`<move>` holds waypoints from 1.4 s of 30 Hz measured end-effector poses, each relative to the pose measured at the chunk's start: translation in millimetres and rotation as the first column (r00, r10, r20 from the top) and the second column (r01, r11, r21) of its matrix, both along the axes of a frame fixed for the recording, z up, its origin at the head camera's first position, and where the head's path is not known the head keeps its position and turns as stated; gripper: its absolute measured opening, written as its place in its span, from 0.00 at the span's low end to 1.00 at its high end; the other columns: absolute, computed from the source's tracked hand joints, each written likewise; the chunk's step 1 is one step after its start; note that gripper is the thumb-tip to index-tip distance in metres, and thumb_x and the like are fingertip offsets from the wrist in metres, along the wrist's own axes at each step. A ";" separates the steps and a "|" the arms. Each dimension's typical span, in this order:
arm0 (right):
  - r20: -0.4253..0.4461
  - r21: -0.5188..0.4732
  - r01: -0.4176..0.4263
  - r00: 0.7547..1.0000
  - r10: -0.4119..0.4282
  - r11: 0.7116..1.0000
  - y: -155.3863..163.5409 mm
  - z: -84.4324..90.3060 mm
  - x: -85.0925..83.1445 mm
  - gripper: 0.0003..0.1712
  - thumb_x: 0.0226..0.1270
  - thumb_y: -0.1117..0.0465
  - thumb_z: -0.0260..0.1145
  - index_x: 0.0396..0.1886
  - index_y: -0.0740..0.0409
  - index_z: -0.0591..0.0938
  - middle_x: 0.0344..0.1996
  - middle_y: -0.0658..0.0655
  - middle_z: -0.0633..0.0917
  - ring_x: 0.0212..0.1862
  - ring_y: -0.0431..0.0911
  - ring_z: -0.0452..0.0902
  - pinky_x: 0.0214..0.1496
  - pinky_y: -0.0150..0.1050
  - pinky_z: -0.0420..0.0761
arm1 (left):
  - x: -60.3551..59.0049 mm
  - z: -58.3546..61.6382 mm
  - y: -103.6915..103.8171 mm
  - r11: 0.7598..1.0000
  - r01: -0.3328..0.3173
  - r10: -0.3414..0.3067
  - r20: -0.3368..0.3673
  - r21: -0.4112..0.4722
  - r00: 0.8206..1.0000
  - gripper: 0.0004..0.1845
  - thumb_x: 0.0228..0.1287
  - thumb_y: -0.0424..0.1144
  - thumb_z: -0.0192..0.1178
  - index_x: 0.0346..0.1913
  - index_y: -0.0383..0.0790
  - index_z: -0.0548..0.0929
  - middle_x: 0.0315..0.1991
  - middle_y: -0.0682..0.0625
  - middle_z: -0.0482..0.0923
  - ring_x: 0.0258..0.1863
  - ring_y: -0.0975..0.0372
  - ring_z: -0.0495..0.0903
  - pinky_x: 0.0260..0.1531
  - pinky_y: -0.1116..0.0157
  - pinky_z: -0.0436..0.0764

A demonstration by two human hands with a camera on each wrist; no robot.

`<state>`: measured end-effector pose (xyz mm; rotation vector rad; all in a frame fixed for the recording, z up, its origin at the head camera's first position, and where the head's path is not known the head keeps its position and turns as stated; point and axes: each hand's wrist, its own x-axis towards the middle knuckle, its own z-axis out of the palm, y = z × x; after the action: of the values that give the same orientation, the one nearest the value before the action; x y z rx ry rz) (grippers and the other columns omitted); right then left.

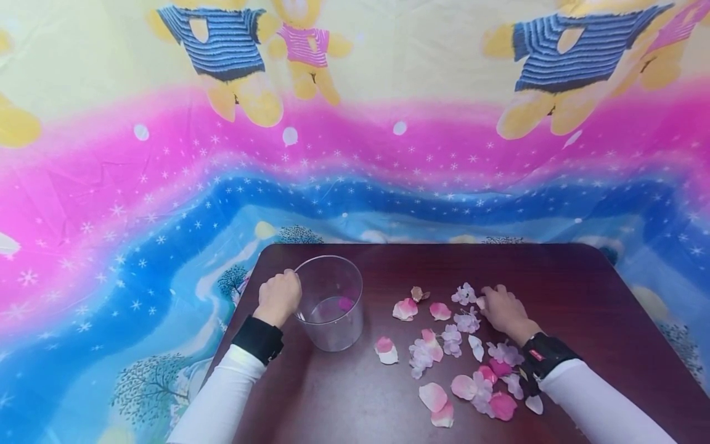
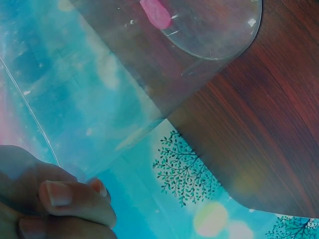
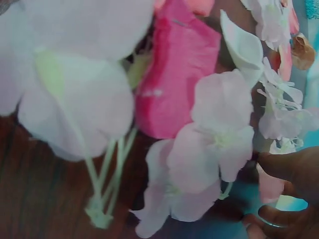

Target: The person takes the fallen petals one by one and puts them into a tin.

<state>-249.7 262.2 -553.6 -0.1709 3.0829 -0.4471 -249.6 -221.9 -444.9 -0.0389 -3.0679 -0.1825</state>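
Left grip [image 1: 279, 297] on cup [image 1: 331, 302] (curled)

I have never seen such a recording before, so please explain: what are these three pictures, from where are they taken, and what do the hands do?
A person works with bare hands and wears three cameras. The head view looks down on a dark wooden table. The left hand grips the rim of a clear plastic cup with one pink petal inside. The right hand rests among scattered pink and white fabric petals. The left wrist view shows the cup from close by; the right wrist view shows blurred petals.
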 end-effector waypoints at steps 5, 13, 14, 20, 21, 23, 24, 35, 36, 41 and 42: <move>-0.052 -0.001 -0.027 0.998 0.027 1.000 0.9 -3.9 -2.8 0.11 0.66 0.67 0.65 0.44 0.71 0.79 0.34 0.71 0.80 0.36 0.65 0.79 0.37 0.60 0.80 | 0.0 0.0 -0.4 1.000 -0.002 0.002 -0.005 0.000 1.000 0.18 0.78 0.39 0.43 0.37 0.28 0.76 0.27 0.34 0.81 0.32 0.40 0.85 0.29 0.46 0.83; -0.068 -0.042 -0.013 0.998 0.010 0.999 -1.0 -8.4 -3.7 0.05 0.67 0.68 0.63 0.33 0.67 0.79 0.24 0.61 0.79 0.28 0.53 0.76 0.30 0.51 0.77 | 0.1 0.0 -1.1 1.000 0.004 -0.004 -0.016 0.014 1.000 0.17 0.78 0.38 0.44 0.37 0.28 0.76 0.25 0.35 0.79 0.30 0.40 0.84 0.28 0.47 0.83; -0.066 -0.043 -0.010 0.998 0.007 0.999 -1.3 -8.2 -3.4 0.05 0.68 0.68 0.63 0.32 0.67 0.79 0.24 0.61 0.79 0.28 0.53 0.76 0.30 0.51 0.77 | 0.0 0.0 -1.3 1.000 0.005 -0.005 -0.016 0.012 1.000 0.17 0.77 0.38 0.44 0.37 0.28 0.76 0.26 0.35 0.80 0.30 0.40 0.84 0.28 0.47 0.83; -0.067 -0.041 -0.003 0.998 0.001 0.999 -2.6 -8.4 -3.1 0.08 0.70 0.66 0.62 0.31 0.64 0.78 0.23 0.61 0.81 0.28 0.54 0.79 0.31 0.52 0.77 | 0.0 0.2 -1.4 1.000 -0.001 0.001 -0.014 0.008 1.000 0.17 0.77 0.38 0.44 0.37 0.28 0.76 0.27 0.34 0.81 0.31 0.40 0.84 0.29 0.46 0.83; -0.067 -0.042 -0.003 0.998 0.000 0.999 -2.5 -8.9 -3.4 0.08 0.71 0.66 0.61 0.30 0.64 0.78 0.23 0.61 0.81 0.28 0.54 0.79 0.31 0.52 0.77 | 0.0 0.2 -1.4 1.000 -0.003 0.003 -0.014 0.010 1.000 0.17 0.78 0.38 0.43 0.38 0.28 0.76 0.28 0.34 0.81 0.32 0.40 0.84 0.30 0.46 0.83; -0.060 -0.047 0.001 0.998 -0.004 0.999 -2.3 -10.3 -3.5 0.09 0.72 0.65 0.60 0.30 0.63 0.78 0.23 0.61 0.82 0.28 0.53 0.79 0.30 0.52 0.76 | 0.3 0.2 -1.3 1.000 -0.007 0.008 -0.013 0.018 1.000 0.17 0.78 0.39 0.43 0.38 0.28 0.76 0.28 0.34 0.81 0.32 0.40 0.85 0.30 0.46 0.83; -0.057 -0.051 0.002 0.998 -0.005 0.999 -2.3 -10.6 -3.4 0.09 0.72 0.65 0.60 0.30 0.63 0.79 0.23 0.61 0.82 0.27 0.53 0.79 0.30 0.51 0.76 | 0.4 0.2 -1.2 1.000 -0.009 0.009 -0.012 0.021 1.000 0.17 0.78 0.39 0.43 0.38 0.28 0.76 0.28 0.34 0.81 0.32 0.39 0.85 0.30 0.46 0.83; -0.072 -0.069 0.011 0.997 -0.016 0.998 -1.7 -11.6 -3.9 0.12 0.71 0.67 0.59 0.25 0.61 0.77 0.20 0.59 0.80 0.25 0.52 0.77 0.26 0.49 0.73 | -0.4 -1.2 -1.4 1.000 -0.006 0.006 -0.011 0.026 1.000 0.18 0.79 0.40 0.42 0.38 0.28 0.76 0.29 0.34 0.81 0.33 0.40 0.85 0.32 0.46 0.83; -0.069 -0.072 0.015 0.997 -0.019 0.997 -1.4 -11.6 -4.2 0.12 0.71 0.67 0.59 0.25 0.61 0.77 0.19 0.59 0.80 0.24 0.52 0.76 0.27 0.48 0.73 | -0.6 -1.4 -1.4 1.000 -0.007 0.007 -0.013 0.026 1.000 0.18 0.79 0.40 0.42 0.38 0.28 0.76 0.29 0.34 0.82 0.33 0.40 0.85 0.32 0.46 0.84; -0.056 -0.092 0.029 0.998 -0.034 0.995 -1.0 -10.2 -5.4 0.13 0.73 0.66 0.60 0.25 0.61 0.77 0.18 0.57 0.77 0.24 0.49 0.71 0.28 0.45 0.71 | -0.5 -2.0 -0.7 1.000 -0.011 0.012 -0.019 0.025 1.000 0.19 0.79 0.40 0.42 0.38 0.28 0.77 0.29 0.34 0.82 0.33 0.40 0.85 0.32 0.46 0.84; -0.062 -0.097 0.029 0.997 -0.035 0.995 -1.2 -9.5 -6.1 0.13 0.73 0.65 0.60 0.25 0.61 0.77 0.18 0.57 0.77 0.24 0.49 0.72 0.28 0.45 0.71 | -0.5 -2.1 -0.6 1.000 -0.013 0.014 -0.022 0.023 1.000 0.19 0.79 0.40 0.42 0.38 0.28 0.77 0.29 0.33 0.82 0.33 0.39 0.85 0.33 0.45 0.84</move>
<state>-255.7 261.0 -563.1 -0.1401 3.1319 -0.6037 -250.1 -222.5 -447.0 -0.0189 -3.0430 -0.2152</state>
